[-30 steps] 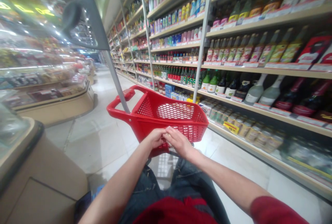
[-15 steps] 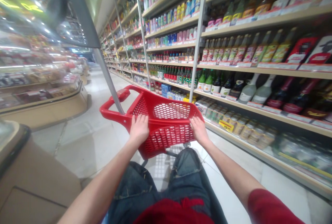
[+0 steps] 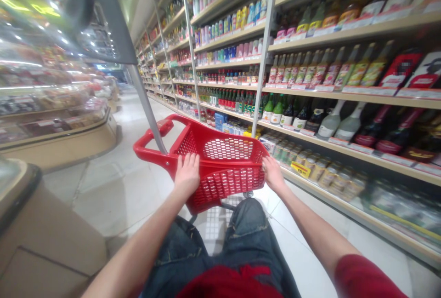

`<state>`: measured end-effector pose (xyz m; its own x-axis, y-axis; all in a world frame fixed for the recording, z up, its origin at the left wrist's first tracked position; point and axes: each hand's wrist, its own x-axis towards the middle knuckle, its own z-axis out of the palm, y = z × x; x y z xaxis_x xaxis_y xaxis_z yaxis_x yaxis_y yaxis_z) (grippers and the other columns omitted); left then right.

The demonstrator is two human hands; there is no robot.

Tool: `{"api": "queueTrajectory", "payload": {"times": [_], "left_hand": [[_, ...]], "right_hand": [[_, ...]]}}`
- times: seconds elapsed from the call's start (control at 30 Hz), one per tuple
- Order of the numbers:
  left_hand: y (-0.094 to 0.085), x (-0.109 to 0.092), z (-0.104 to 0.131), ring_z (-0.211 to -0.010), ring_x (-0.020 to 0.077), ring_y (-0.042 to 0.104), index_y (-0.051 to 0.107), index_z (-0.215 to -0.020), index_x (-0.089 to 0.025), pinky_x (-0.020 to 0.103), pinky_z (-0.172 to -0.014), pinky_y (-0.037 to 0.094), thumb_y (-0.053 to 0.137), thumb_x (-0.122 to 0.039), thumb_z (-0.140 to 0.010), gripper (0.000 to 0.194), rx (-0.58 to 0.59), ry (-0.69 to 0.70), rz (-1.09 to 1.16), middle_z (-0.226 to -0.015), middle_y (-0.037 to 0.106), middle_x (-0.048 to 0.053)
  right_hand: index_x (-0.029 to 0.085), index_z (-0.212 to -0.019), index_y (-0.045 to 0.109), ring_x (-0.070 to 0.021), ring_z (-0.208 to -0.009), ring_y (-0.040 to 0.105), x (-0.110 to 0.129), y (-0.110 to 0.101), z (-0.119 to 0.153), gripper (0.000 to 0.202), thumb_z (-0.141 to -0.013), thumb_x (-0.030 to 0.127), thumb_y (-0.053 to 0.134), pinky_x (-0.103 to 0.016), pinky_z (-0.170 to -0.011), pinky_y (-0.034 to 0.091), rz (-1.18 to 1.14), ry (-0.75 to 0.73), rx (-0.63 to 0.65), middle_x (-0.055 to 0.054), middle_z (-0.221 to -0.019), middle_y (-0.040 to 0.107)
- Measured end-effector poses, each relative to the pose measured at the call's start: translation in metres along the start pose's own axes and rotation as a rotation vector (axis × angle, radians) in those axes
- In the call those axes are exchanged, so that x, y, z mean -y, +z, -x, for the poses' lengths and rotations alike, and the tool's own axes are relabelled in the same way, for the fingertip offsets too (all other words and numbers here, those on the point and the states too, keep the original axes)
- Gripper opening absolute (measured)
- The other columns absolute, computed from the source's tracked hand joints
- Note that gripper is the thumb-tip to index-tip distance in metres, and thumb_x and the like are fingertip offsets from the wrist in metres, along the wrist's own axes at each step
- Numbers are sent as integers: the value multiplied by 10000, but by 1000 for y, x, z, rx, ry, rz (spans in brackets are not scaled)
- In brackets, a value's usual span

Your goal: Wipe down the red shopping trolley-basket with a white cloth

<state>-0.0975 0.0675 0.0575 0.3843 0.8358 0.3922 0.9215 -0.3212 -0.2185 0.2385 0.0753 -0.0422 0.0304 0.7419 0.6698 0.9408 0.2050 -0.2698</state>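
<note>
A red plastic shopping cart (image 3: pixel 229 179) with perforated walls stands in front of my knees, its handle end toward the left. My left hand (image 3: pixel 187 174) lies over the near rim beside the handle end, its fingers wrapped over the edge. At the cart's right end, my right hand (image 3: pixel 273 172) grips the corner of the rim, with its fingertips partly hidden. No goods show inside the basket. A grey pole (image 3: pixel 146 105) with a grey loop at the top rises from the handle end.
Shelves of bottles and cans (image 3: pixel 344 90) run along the right side. A display counter (image 3: pixel 69 144) with packaged goods stands at the left, and a beige counter corner (image 3: pixel 44 224) is nearer. A tiled aisle (image 3: pixel 132 114) stretches away between them.
My right hand has shifted slightly right, from the top of the rim to the cart's corner. My left hand stays on the near rim. The cart has barely moved.
</note>
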Motion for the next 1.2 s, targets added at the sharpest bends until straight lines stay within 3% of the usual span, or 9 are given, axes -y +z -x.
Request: {"api": "queueTrajectory", "payload": {"times": [0.1,0.2,0.33,0.4,0.63,0.73,0.87,0.97,1.2], "left_hand": [[-1,-4,1,-1300,325,298,383,-1321,-22,517,-1093,94,420,-205,-752,599,0,-14,0,-1382,403,180],[-2,-6,1,-1302,325,293,379,-1324,-27,517,-1092,96,424,-205,-751,602,5,-22,4,-1383,404,177],[-2,-5,2,-1305,321,287,362,-1333,-28,514,-1091,98,412,-202,-762,600,15,-15,9,-1390,391,182],[-1,-5,2,-1308,317,283,363,-1333,-31,509,-1092,95,415,-202,-763,597,9,-17,22,-1390,390,182],[4,-10,8,-1293,333,313,380,-1325,-36,515,-1088,105,410,-206,-777,574,-73,12,4,-1372,416,182],[6,-12,11,-1293,339,314,370,-1328,-19,523,-1089,104,415,-196,-772,585,-104,19,26,-1373,408,200],[7,-11,11,-1302,335,306,377,-1329,-31,527,-1087,120,428,-179,-749,601,-127,22,77,-1374,403,206],[6,-11,9,-1300,339,310,386,-1324,-29,534,-1082,131,426,-180,-747,598,-118,28,61,-1372,403,212],[6,-17,2,-1310,347,279,361,-1333,-17,522,-1091,92,426,-206,-760,607,-42,-1,18,-1403,357,209]], "right_hand": [[97,-1215,509,-272,-1240,379,-5,-4,3,477,-756,70,382,-525,-1030,293,12,21,-13,-174,-1262,506],[96,-1180,533,-259,-1227,392,28,11,-1,427,-782,87,377,-508,-1036,303,-8,-14,-11,-167,-1235,520],[123,-1235,487,-211,-1271,343,75,28,-7,416,-836,124,369,-451,-1052,315,-179,-257,9,-142,-1278,484],[130,-1257,466,-201,-1284,326,74,27,-8,440,-830,113,363,-436,-1051,323,-225,-293,-6,-140,-1301,460],[131,-1218,498,-243,-1205,421,25,20,-3,454,-785,120,362,-475,-991,381,-139,56,-167,-159,-1225,503],[155,-1217,501,-219,-1228,405,46,25,-3,458,-792,89,342,-449,-988,388,-140,-45,-138,-145,-1273,472],[204,-1247,485,-262,-1327,259,76,31,-3,457,-805,106,413,-551,-1029,275,-63,-199,-35,-121,-1392,376],[203,-1266,471,-248,-1346,227,61,30,0,461,-821,98,413,-547,-1035,267,10,-207,1,-123,-1394,387],[155,-1243,510,-217,-1324,294,-18,14,20,465,-811,76,358,-426,-1035,361,18,-11,-61,-127,-1363,432]]}}
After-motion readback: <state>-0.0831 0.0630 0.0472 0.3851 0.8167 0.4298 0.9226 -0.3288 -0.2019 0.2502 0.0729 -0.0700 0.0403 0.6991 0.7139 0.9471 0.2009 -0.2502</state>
